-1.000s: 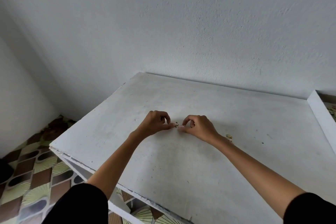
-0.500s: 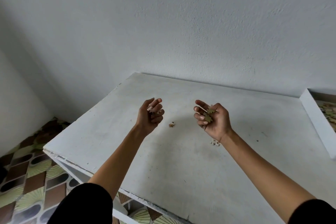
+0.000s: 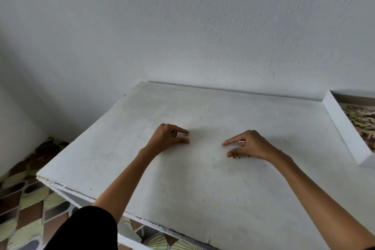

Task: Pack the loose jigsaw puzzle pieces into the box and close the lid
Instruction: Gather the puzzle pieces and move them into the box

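Left hand and right hand at the table — thumbs and forefingers narrowly parted over tiny puzzle pieces, grip unclear; box cropped.

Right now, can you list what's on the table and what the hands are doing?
table: white, beside the wall
box: white, open, far right, puzzle pieces inside
left hand: forefinger and thumb apart around a tiny piece
right hand: forefinger out, thumb beside a small piece
lid: not in view
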